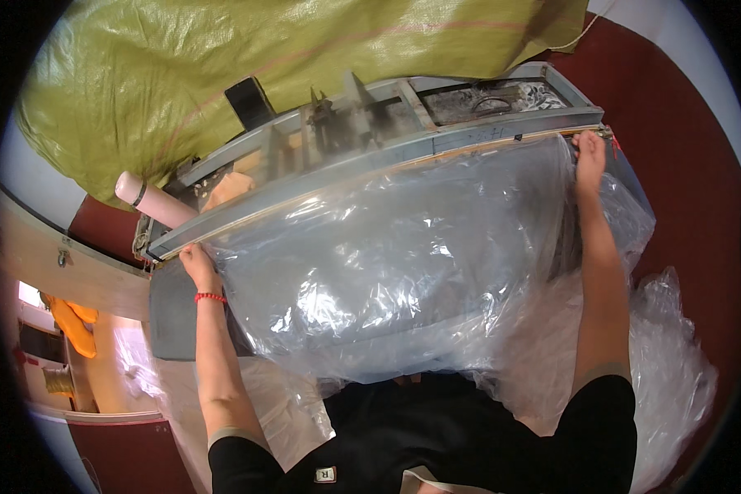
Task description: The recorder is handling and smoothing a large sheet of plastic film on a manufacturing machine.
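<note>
A wide sheet of clear plastic film (370, 247) is stretched across in front of me, its far edge along the front bar (370, 174) of a long grey metal frame. My left hand (196, 265) is closed on the film's far left corner, close under the bar's left end. At the far right corner my right hand (589, 160) is closed on the film too, beside the bar's right end. Both arms reach forward, a red bead bracelet (210, 296) on the left wrist. The film sags toward my body between the hands and crumples past my right arm.
Behind the bar, the frame holds blurred metal parts (337, 123) and a black wire handle (491, 104). A pink cylindrical bottle (152, 202) leans at its left end. A dark phone (249, 102) stands behind, before a yellow-green woven sheet (305, 49). More loose film (667, 387) lies right.
</note>
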A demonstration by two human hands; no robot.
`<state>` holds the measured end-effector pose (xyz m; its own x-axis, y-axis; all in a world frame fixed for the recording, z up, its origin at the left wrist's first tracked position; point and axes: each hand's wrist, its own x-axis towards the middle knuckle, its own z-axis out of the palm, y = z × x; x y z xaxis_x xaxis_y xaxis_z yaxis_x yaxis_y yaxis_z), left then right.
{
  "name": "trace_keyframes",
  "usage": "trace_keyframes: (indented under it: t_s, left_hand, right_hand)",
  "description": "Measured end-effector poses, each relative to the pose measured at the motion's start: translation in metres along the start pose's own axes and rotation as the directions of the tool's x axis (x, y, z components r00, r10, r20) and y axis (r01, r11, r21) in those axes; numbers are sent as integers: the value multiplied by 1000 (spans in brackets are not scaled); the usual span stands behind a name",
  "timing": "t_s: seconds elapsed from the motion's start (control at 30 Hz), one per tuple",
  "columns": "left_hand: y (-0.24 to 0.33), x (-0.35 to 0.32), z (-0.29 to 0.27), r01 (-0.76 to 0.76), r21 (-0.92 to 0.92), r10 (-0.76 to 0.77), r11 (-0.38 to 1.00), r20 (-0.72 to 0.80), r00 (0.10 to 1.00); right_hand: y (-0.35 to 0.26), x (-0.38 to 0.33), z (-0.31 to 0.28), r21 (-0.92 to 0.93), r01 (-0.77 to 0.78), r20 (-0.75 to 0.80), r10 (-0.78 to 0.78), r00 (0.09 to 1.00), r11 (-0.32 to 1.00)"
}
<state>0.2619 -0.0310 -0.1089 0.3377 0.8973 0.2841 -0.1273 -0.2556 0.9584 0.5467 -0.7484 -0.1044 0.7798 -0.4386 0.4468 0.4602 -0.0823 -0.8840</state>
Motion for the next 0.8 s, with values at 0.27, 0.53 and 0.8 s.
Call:
trace_keyframes:
  t_s: [0.27, 0.53, 0.8]
  left_hand:
    - [137, -118, -50, -247, -71, 255, 967, 155, 955]
    - [37, -331, -89, -191, 466, -295, 864, 775, 559]
    - [54, -435, 73, -686, -109, -196, 720, 915, -352]
  right_hand:
    - [-20, -93, -241, -716, 29, -266, -310, 913, 698]
    - [72, -271, -457, -924, -376, -371, 76, 926, 71]
    - [-55, -366, -567, -893, -449, -449, -7, 894, -31]
